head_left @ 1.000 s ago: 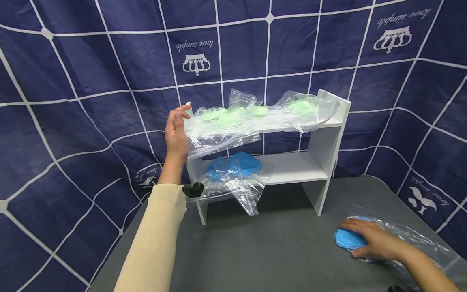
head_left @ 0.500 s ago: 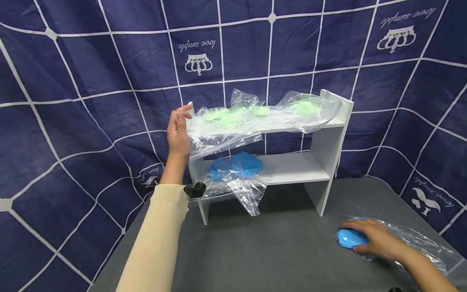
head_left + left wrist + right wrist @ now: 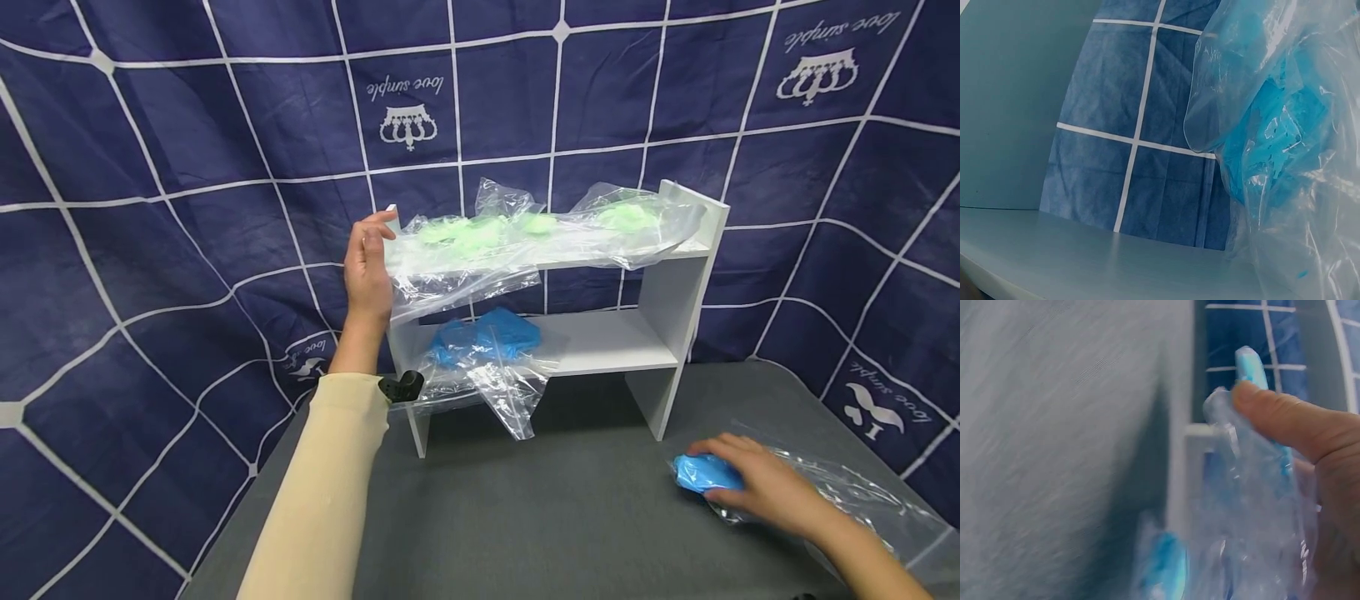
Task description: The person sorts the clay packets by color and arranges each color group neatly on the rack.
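Note:
My left hand [image 3: 369, 271] holds the upper left side panel of a small white shelf unit [image 3: 663, 321], fingertips bent over its edge. In my right hand [image 3: 765, 482] is a clear plastic bag with something blue inside [image 3: 705, 473], gripped just over the table at the right. The right wrist view shows the thumb [image 3: 1282, 419] pressed against that bag, with its loose clear part hanging below. On the lower shelf lies another clear bag with blue contents [image 3: 498, 333], seen close up in the left wrist view. Clear bags with pale green contents [image 3: 480, 236] cover the upper shelf.
The shelf unit stands on a dark grey tabletop [image 3: 555, 508]. Behind and at the sides hangs a navy cloth with white grid lines [image 3: 502, 100]. A loose zip edge of a bag [image 3: 468, 293] droops from the upper shelf.
My right hand has moved slightly left and up, lifting the near end of the blue-filled bag. The left hand stays at the shelf's side panel.

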Action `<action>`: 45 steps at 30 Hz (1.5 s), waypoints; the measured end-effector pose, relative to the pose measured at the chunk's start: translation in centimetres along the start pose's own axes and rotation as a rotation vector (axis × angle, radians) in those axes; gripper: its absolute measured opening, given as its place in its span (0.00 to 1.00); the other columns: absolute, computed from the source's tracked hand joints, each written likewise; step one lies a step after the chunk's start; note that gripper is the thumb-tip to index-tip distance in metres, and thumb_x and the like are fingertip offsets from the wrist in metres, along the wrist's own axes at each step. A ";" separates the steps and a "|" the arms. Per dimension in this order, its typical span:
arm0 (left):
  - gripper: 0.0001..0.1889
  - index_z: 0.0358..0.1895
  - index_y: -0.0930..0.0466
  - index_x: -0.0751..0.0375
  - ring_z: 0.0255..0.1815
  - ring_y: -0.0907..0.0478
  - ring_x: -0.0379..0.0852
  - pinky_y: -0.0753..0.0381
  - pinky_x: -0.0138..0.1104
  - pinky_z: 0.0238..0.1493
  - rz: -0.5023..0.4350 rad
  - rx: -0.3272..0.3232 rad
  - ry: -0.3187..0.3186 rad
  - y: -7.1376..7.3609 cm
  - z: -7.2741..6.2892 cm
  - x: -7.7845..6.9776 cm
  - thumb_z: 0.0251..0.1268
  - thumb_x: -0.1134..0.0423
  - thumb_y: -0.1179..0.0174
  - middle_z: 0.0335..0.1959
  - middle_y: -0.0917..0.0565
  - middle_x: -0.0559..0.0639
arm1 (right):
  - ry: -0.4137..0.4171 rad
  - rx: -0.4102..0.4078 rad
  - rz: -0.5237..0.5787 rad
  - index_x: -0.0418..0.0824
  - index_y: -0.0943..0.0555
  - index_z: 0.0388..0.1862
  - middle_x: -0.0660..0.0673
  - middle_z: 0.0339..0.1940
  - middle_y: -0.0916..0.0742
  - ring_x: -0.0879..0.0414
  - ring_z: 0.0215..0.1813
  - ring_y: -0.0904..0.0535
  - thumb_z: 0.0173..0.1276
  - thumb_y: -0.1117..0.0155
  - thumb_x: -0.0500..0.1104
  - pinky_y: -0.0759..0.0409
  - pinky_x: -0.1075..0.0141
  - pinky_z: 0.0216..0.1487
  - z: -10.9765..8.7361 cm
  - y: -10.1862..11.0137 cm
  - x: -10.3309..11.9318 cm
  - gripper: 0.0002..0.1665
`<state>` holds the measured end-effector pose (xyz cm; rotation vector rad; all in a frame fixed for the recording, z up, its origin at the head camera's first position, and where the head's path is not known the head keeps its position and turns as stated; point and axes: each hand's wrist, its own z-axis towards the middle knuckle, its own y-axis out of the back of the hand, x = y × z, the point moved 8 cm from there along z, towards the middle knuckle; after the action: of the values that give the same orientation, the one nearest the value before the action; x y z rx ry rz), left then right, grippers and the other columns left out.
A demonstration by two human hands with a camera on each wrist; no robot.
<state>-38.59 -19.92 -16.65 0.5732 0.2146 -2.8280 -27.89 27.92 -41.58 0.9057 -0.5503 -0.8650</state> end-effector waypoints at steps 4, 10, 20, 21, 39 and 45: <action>0.37 0.37 0.32 0.79 0.70 0.30 0.64 0.38 0.39 0.74 0.012 0.001 0.009 0.0 -0.2 -0.6 0.77 0.38 0.58 0.56 0.22 0.75 | -0.016 -0.079 0.034 0.58 0.18 0.53 0.61 0.48 0.17 0.64 0.48 0.22 0.40 0.14 0.49 0.22 0.63 0.40 1.4 2.2 1.8 0.37; 0.35 0.38 0.32 0.80 0.69 0.29 0.63 0.38 0.38 0.73 0.015 0.000 -0.001 0.1 -0.4 -0.9 0.78 0.40 0.58 0.56 0.22 0.76 | -0.043 -0.166 0.047 0.60 0.18 0.57 0.60 0.53 0.18 0.67 0.50 0.26 0.43 0.15 0.47 0.22 0.61 0.38 3.9 5.3 4.5 0.38; 0.17 0.36 0.34 0.84 0.67 0.30 0.69 0.37 0.36 0.71 0.006 0.000 0.015 -0.2 -0.6 -3.4 0.80 0.68 0.61 0.53 0.24 0.81 | 0.008 -0.262 0.073 0.55 0.18 0.59 0.55 0.55 0.18 0.58 0.54 0.24 0.44 0.16 0.44 0.22 0.58 0.41 8.4 8.4 9.4 0.39; 0.15 0.36 0.35 0.84 0.67 0.31 0.71 0.37 0.36 0.71 0.002 0.002 0.013 -0.2 -0.5 -3.4 0.79 0.70 0.62 0.53 0.24 0.81 | 0.019 -0.273 0.077 0.55 0.18 0.59 0.55 0.55 0.18 0.58 0.55 0.23 0.44 0.16 0.43 0.22 0.58 0.41 8.8 8.4 9.7 0.39; 0.11 0.37 0.34 0.84 0.67 0.31 0.69 0.37 0.37 0.72 -0.002 0.012 0.005 -0.7 -0.2 -3.7 0.75 0.77 0.64 0.53 0.25 0.82 | -0.035 -0.268 0.312 0.44 0.19 0.59 0.43 0.55 0.17 0.45 0.55 0.20 0.56 0.21 0.41 0.19 0.50 0.45 15.9 6.9 9.9 0.31; 0.11 0.37 0.34 0.84 0.66 0.26 0.56 0.36 0.37 0.72 0.007 0.004 0.004 -0.6 -0.3 -3.7 0.75 0.77 0.64 0.53 0.24 0.80 | -0.083 -0.233 0.384 0.44 0.19 0.60 0.43 0.56 0.17 0.44 0.57 0.22 0.57 0.22 0.43 0.22 0.51 0.47 18.2 5.7 9.4 0.30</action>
<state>-35.35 -18.56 -15.37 0.5796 0.2071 -2.8212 -33.60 13.89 -26.70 0.5298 -0.6546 -0.6029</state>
